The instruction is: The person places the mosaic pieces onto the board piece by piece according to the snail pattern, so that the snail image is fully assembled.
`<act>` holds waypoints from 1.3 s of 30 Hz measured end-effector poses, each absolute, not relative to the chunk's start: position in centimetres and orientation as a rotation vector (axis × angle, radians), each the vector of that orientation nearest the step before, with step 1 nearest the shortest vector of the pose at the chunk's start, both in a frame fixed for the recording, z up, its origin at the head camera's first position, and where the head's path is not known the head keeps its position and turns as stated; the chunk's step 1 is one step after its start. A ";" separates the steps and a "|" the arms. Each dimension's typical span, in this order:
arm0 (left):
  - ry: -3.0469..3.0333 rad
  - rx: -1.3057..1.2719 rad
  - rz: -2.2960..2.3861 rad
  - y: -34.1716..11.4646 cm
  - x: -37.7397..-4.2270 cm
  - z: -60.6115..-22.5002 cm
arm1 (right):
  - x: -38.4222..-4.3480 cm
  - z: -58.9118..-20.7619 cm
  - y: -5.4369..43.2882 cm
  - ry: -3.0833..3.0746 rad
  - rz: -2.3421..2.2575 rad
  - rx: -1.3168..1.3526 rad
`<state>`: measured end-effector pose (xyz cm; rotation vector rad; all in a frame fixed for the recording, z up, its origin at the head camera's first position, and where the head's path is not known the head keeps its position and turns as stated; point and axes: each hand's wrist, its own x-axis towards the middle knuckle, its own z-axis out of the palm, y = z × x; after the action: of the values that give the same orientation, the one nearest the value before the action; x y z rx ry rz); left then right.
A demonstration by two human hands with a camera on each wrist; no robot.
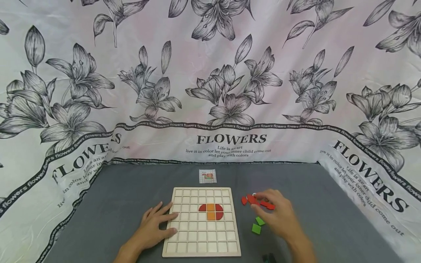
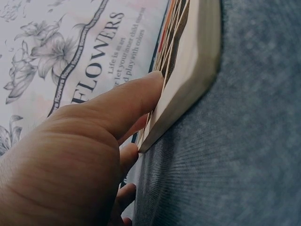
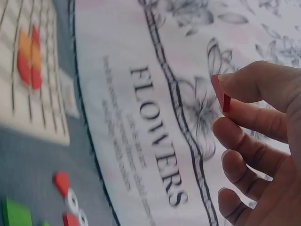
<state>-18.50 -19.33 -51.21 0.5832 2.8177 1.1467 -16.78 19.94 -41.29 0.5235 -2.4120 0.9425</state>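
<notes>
A pale wooden grid board (image 1: 201, 239) lies flat on the table. In its upper right cells sit two orange squares (image 1: 211, 212) and several dark red curved-edge pieces (image 1: 219, 215). My left hand (image 1: 152, 223) rests along the board's left edge, fingers spread; the left wrist view shows the thumb (image 2: 136, 96) over the rim. To the right of the board, my right hand (image 1: 276, 213) pinches a small red flat piece (image 3: 221, 93) between thumb and index finger. Below it on the table lie loose red pieces (image 1: 268, 205) and two green pieces (image 1: 256, 229).
Behind the board lies a small pattern card (image 1: 208, 176) with a coloured figure on a grid. Small white rings (image 3: 71, 201) lie among the loose red pieces. A dark object (image 1: 269, 258) pokes in at the bottom edge. A flower-printed cloth (image 1: 227, 142) hangs around the grey table.
</notes>
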 end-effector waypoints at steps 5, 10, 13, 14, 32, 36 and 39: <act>2.819 0.577 1.152 -19.3 -18.5 -51.3 | -17.2 -40.9 17.5 -2.351 1.008 0.617; 2.814 0.592 1.174 -19.5 -18.5 -51.5 | -17.8 -41.0 15.2 -2.308 1.083 0.704; 2.817 0.598 1.181 -19.5 -18.5 -51.6 | -18.2 -41.4 14.0 -2.303 1.152 0.731; 2.817 0.596 1.180 -19.5 -18.5 -51.6 | -18.3 -41.6 13.6 -2.304 1.168 0.729; 2.802 0.598 1.175 -19.5 -18.7 -51.5 | -20.1 -47.2 8.7 -2.422 1.260 0.732; 2.794 0.600 1.173 -19.5 -18.7 -51.5 | -20.2 -48.2 8.5 -2.447 1.235 0.694; 2.784 0.597 1.178 -19.6 -18.7 -51.5 | -20.3 -49.0 8.3 -2.477 1.233 0.687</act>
<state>-18.66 -19.58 -51.51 0.5970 2.7845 1.1780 -20.30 8.30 -49.00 0.6869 -2.4770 1.2333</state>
